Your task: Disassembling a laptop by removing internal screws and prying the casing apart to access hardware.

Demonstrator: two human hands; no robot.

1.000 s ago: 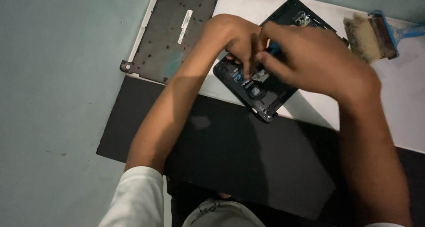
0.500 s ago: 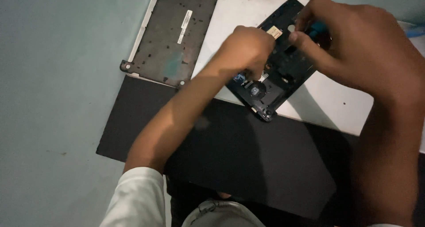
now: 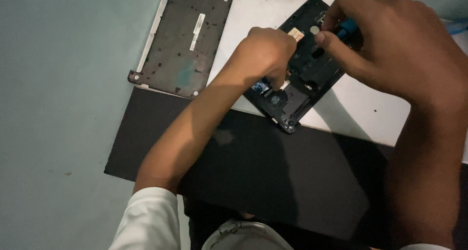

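Hands meet over an opened dark device (image 3: 304,69) — a small slab with its back taken off, circuit parts and a pale sticker showing inside — which lies slantwise on a white sheet (image 3: 360,108) on the desk (image 3: 58,84).

The left hand (image 3: 265,52) is curled, knuckles up, its fingertips pressed down onto the inner parts near the device's lower half; whether it pinches anything there I cannot tell, since the fingers hide the spot. Just right of it and slightly farther from the person, the right hand (image 3: 390,45) is clenched round a blue-handled tool (image 3: 347,28), most likely a small screwdriver, only a bit of blue showing between thumb and forefinger. The thumb lies along the device's upper right edge, and the tool's tip is hidden by the hand.

Left of the left hand, well apart from the device, a dark grey back cover (image 3: 185,40) lies flat with its inner face up — a narrow white label runs along its middle. Below both forearms, nearer the person, a black mat (image 3: 273,182) spreads over the desk, its far edge tucked under the white sheet. A white sleeve (image 3: 146,221) covers the left arm above the elbow.
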